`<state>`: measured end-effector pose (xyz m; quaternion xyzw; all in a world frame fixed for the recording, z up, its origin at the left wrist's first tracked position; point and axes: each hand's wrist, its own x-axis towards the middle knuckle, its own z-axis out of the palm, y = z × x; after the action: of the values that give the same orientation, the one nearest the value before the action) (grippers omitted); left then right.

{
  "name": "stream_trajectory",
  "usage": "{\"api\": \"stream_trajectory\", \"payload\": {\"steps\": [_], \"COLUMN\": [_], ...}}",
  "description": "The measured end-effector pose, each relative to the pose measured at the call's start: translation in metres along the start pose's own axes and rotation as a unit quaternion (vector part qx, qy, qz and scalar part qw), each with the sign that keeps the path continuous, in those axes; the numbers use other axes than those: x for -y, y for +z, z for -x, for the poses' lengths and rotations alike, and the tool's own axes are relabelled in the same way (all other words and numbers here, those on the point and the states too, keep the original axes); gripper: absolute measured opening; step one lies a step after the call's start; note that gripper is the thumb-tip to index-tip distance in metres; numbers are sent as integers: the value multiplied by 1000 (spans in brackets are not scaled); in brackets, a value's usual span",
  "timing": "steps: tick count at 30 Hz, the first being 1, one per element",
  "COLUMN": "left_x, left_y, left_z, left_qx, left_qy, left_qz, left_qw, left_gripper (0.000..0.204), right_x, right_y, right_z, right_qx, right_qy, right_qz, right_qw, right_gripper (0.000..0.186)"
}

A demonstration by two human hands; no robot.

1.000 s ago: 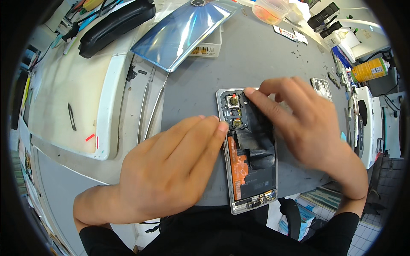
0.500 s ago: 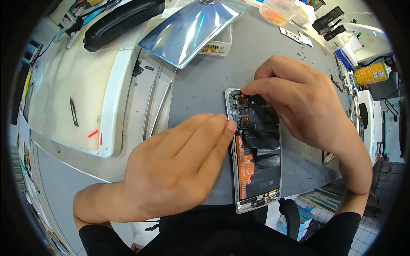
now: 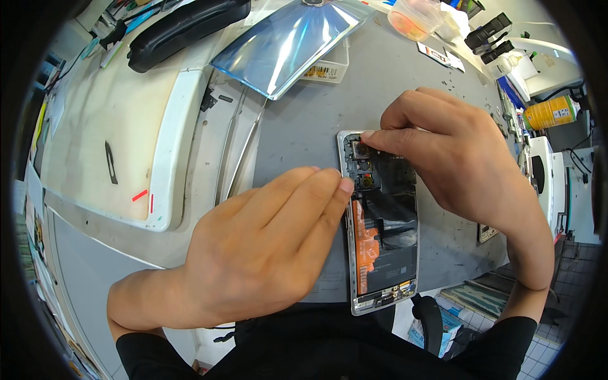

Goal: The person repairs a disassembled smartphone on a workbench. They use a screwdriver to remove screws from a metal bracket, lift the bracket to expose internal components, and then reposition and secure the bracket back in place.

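Note:
An opened phone [image 3: 392, 272] lies upright before me, its black battery, orange flex and the camera modules [image 3: 363, 166] at its upper left exposed. At the phone's left edge, beside the cameras, my left hand [image 3: 272, 240] is closed, fingers pressed together with the thumb tip against the frame. My right hand [image 3: 443, 139] arches over the upper right of the phone. Its thumb tip meets the top of the uppermost camera, with the fingers curled in behind; anything pinched there is hidden.
Left of the phone lie metal tweezers [image 3: 244, 152] and a pale pad [image 3: 114, 145] bearing a small dark blade [image 3: 111, 163]. A shiny blue back cover [image 3: 285, 47] rests on a clear box [image 3: 332, 66]. Further back is a black case [image 3: 187, 31]; a yellow can [image 3: 550, 114] stands right.
My right thumb has shifted slightly and now covers the spot above the top camera, where a bit of red showed. My left hand stays at the phone's edge. The view has shifted slightly.

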<state>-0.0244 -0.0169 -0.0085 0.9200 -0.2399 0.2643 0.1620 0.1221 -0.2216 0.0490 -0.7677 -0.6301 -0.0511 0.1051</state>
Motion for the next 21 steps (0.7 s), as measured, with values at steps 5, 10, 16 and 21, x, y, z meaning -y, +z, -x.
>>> {"api": "stream_trajectory", "payload": {"steps": [5,10,16,21], "left_x": [-1,-1,0,-1], "left_y": [-1,-3,-3,-4], "left_z": [0,-1,1,1], "left_qx": [5,13,24,34], "left_qy": [-4,-10,-13,-6], "left_qz": [3,8,21,4], "left_qw": [1000,1000,999,999], "left_gripper": [34,36,39,40], "right_x": [2,2,6,21], "right_y": [-2,1,-2,2], "right_z": [0,7,42,59], "right_qx": [16,12,-10,6], "right_qy": [-12,2,46,62], "right_qz": [21,44,35,78], "right_qw": [1000,999,998,995], "right_gripper": [39,43,52,57]}}
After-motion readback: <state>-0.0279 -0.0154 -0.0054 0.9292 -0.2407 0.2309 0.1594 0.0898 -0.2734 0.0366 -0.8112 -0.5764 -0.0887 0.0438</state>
